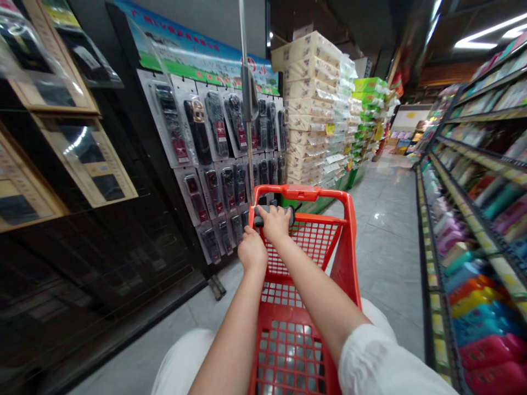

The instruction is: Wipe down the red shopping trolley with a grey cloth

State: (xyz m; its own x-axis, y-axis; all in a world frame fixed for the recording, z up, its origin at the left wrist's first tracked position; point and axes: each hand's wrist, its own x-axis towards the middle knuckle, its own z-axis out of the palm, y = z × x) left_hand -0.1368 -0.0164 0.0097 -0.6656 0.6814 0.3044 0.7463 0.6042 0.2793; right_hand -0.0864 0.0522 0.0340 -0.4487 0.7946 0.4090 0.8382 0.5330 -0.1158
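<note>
A red plastic shopping basket cart (346, 241) stands right in front of me in a shop aisle. My right hand (275, 222) is wrapped round the grey grip of its pull handle (288, 211) at the far rim. My left hand (252, 249) is closed beside it, just below and to the left, at the base of a metal pole (246, 109) that rises from the handle. What the left fingers hold is hidden. The basket looks to hold nothing.
A display wall of packaged black items (214, 142) stands close on the left, with framed boxes (82, 159) nearer me. Stacked tissue packs (317, 104) rise ahead. Shelves of colourful goods (477, 230) line the right. Grey tiled floor (387, 219) runs forward between them.
</note>
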